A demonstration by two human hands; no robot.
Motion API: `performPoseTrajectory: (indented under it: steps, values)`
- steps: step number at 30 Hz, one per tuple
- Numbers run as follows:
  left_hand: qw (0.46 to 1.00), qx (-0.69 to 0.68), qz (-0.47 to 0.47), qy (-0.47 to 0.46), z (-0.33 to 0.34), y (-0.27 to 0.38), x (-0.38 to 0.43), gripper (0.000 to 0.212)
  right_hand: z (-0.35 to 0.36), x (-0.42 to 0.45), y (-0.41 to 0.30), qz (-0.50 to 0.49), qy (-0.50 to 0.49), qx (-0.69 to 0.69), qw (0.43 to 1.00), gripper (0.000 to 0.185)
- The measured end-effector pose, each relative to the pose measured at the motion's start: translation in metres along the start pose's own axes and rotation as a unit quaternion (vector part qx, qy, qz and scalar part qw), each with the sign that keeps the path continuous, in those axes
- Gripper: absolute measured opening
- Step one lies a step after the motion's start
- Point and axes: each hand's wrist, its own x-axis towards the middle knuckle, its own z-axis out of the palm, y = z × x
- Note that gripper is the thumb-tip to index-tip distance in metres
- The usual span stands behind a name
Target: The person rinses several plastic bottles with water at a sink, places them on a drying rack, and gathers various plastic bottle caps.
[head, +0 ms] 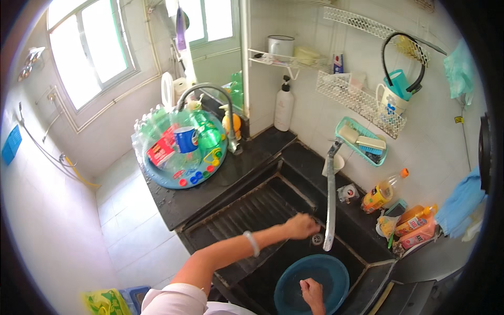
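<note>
My left hand (302,226), on the arm with a pale bracelet (251,243), is above the black sink beside the drain (317,239), left of the metal faucet spout (330,204). Its fingers are curled and blurred; whether they hold anything does not show. Over a blue-green plastic basin (281,289) in the sink is my right hand (312,292), with bent fingers and no object visible in it. The basin appears to hold water. The spout's end lies above the basin's far rim; no running water can be made out.
A blue tub (167,182) of plastic bottles and loose caps stands on the black counter (244,169), under a curved black faucet (208,86). Along the right ledge are an orange-capped bottle (378,199) and detergent bottles (417,234). A teal basket (356,147) with brushes hangs on the wall.
</note>
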Motion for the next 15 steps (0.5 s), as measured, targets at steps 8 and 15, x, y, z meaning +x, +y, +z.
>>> performPoseTrajectory:
  steps: [8,15]
  values:
    - [0.963,0.086,-0.193,0.166,-0.063,-0.06,-0.195,0.023,0.046,0.037,-0.072,-0.146,-0.102,-0.08,0.981,0.018]
    - [0.856,0.187,-0.208,0.434,-0.161,-0.124,-0.263,0.014,0.109,0.118,-0.197,-0.317,-0.043,0.044,0.946,0.01]
